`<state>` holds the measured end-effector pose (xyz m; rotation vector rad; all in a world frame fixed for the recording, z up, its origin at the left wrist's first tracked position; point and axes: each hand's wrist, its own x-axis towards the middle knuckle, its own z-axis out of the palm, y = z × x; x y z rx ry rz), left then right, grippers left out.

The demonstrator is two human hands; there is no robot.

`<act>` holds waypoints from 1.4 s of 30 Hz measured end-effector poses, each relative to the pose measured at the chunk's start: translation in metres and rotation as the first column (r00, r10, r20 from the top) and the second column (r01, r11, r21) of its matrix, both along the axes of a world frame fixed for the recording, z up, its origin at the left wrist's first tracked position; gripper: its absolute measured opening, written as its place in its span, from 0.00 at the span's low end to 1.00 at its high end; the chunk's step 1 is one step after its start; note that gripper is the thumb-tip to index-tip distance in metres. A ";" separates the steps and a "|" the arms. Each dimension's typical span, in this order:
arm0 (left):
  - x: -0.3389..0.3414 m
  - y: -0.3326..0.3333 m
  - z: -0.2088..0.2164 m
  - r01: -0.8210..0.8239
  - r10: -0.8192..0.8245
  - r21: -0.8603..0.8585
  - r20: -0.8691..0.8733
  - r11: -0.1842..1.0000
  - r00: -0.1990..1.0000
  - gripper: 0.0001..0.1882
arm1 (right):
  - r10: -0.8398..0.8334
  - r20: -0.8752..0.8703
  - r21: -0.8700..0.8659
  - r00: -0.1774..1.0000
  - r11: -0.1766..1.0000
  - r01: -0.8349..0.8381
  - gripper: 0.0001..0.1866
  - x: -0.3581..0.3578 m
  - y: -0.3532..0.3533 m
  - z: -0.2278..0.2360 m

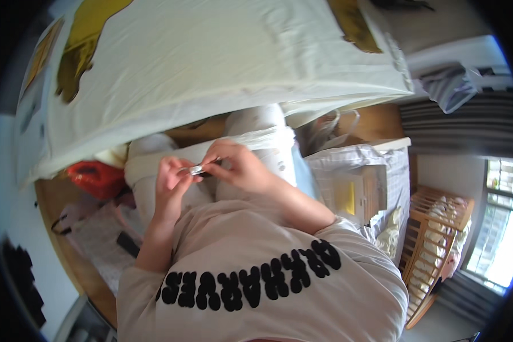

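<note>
Over my lap, both hands meet at a small white piece [196,170] with a thin dark part beside it; it is too small to name. My left hand [172,178] pinches its left side between thumb and fingers. From the right, my right hand [240,166] closes thumb and forefinger on its other end. Light cloth [202,153] covers my knees beneath the hands.
A table with a cream cloth [222,51] stands in front, shiny gold sheets [85,48] on it. At left lie a red bag [97,178] and a checked cloth [91,239]. To the right are a box with a yellow item [366,191] and a wooden crib [433,239].
</note>
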<state>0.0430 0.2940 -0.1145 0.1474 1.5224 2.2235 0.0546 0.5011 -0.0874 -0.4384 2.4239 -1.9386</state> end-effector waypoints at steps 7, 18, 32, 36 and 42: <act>-0.005 -0.005 -0.013 0.021 -0.020 0.010 -0.089 1.000 0.996 0.16 | -0.184 -0.214 0.041 0.959 0.980 0.197 0.05 0.003 0.044 0.022; -0.009 -0.013 -0.021 -0.247 0.254 -0.141 0.036 0.959 0.966 0.09 | -0.305 -0.920 0.300 0.246 -0.143 0.943 0.05 0.039 0.323 0.092; -0.007 -0.004 -0.021 -0.204 0.211 -0.123 0.046 0.971 0.976 0.09 | -0.238 -0.898 0.425 0.370 -0.253 0.869 0.06 0.025 0.396 0.090; -0.007 -0.001 -0.018 -0.203 0.210 -0.126 0.045 0.971 0.977 0.09 | -0.283 -0.884 0.442 0.372 -0.246 0.863 0.06 0.027 0.399 0.087; -0.009 0.001 -0.017 -0.187 0.194 -0.111 0.058 0.976 0.979 0.07 | -0.290 -0.900 0.397 0.325 -0.241 0.886 0.13 0.037 0.389 0.093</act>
